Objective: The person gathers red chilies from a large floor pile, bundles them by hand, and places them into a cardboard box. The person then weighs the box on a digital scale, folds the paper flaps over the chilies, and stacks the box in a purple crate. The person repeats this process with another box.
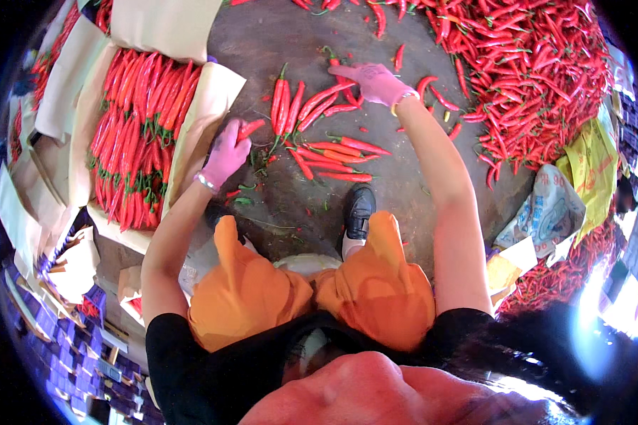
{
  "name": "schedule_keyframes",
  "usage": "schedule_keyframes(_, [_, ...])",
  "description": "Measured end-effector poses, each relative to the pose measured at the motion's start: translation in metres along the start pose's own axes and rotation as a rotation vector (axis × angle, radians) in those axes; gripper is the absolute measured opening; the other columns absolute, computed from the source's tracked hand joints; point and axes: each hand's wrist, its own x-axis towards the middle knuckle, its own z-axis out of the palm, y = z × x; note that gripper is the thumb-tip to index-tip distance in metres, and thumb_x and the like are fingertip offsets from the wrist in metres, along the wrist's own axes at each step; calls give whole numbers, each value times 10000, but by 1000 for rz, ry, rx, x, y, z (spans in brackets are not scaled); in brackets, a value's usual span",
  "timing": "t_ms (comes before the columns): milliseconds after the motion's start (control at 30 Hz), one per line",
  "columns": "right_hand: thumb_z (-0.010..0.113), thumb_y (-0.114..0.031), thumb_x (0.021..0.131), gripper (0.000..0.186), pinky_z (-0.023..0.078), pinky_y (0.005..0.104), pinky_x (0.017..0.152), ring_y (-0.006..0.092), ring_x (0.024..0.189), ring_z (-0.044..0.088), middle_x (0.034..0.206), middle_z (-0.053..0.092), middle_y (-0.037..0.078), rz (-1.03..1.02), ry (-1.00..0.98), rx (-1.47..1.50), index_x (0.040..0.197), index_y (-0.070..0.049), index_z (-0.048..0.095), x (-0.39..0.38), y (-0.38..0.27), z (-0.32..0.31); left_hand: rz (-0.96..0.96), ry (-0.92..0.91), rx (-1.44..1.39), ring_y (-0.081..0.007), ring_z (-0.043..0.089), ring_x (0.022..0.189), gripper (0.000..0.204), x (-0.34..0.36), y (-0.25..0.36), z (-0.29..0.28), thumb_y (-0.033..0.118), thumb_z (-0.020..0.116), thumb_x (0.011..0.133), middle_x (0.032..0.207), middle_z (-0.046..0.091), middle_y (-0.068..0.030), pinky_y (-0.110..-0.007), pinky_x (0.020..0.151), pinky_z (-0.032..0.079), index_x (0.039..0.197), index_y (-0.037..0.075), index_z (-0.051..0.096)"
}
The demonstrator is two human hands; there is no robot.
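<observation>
Head view: on the dark floor (262, 42), a heap of red chilies (532, 78) spreads at upper right. At left stands an open carton (209, 92) packed with chilies (156, 85). Loose chilies (284, 106) lie between the 2 hands. The pink-gloved right hand (381, 83) is over 1 chili (349, 92); whether its fingers grip it, I cannot tell. The pink-gloved left hand (227, 152), near the carton, has its fingers closed around 1 red chili (251, 129).

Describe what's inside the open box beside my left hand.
The open box holds red peppers packed side by side in rows, with some green stems showing. The top peppers cover whatever lies beneath them, so the box's bottom can't be seen.
</observation>
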Motion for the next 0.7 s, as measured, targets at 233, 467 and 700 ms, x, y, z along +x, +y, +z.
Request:
schedule_keyframes(233, [619,-220,833,333,507,431,881,313,1093,613,1110,649,101,214,-252,-73,1163,-175,605,-11,-4,-7,530,10,410,-294,650,971,393,45,-3,-4,72,647,845,1039,638,-94,-391,815,537,1229,77,565])
schedule_keyframes(467, [631,-261,795,436,487,463,935,369,1117,586,1227,570,176,289,-9,161,1203,-114,583,-47,-20,9,648,-347,1196,-291,655,898,208,90,14,11,143,514,904,940,592,-105,-422,699,545,1088,191,599])
schedule_keyframes(700, [617,-139,812,355,548,413,743,321,876,669,953,622,174,474,17,696,1139,-32,533,-70,-44,55,796,-188,1048,-305,645,776,172,69,20,-5,182,669,825,868,594,-103,-445,711,528,956,120,577])
